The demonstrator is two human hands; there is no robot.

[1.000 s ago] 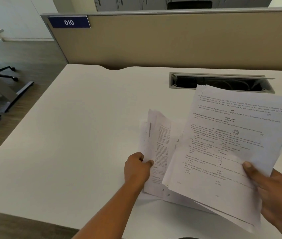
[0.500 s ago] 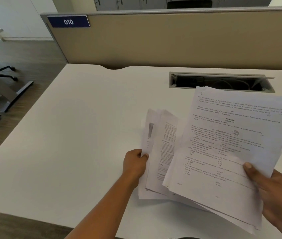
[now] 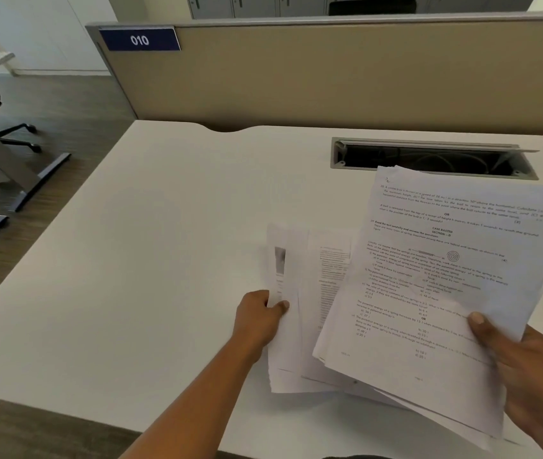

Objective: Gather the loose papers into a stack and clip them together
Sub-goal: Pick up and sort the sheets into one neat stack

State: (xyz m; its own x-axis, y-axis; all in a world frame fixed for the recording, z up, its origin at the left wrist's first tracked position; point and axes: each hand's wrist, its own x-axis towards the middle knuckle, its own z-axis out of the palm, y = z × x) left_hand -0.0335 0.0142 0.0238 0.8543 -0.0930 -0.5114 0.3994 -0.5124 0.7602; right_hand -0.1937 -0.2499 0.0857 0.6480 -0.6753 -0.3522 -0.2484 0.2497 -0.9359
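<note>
- A single view, worn on the person's head, looks forward and steeply down across the white surface (image 3: 131, 260).
- It sits close: the left grip (image 3: 257, 321) and right grip (image 3: 528, 369), each holding papers (image 3: 446, 276), fill the lower right, and the left forearm enters from the bottom edge.
- The angle is wide: the far partition (image 3: 330, 77) runs along the top, and the floor (image 3: 64, 134) shows at left.

Observed right hand (image 3: 528, 369) gripping a fanned bundle of printed sheets (image 3: 446, 276) at its lower right edge, thumb on top, above white desk (image 3: 131, 276). Noted left hand (image 3: 258, 318) pinching left edge of a smaller set of pages (image 3: 326, 293), partly tucked under the bundle. Logged open cable slot (image 3: 429, 157) just behind; beige partition (image 3: 330, 77) with plate "010" (image 3: 140, 39).
</note>
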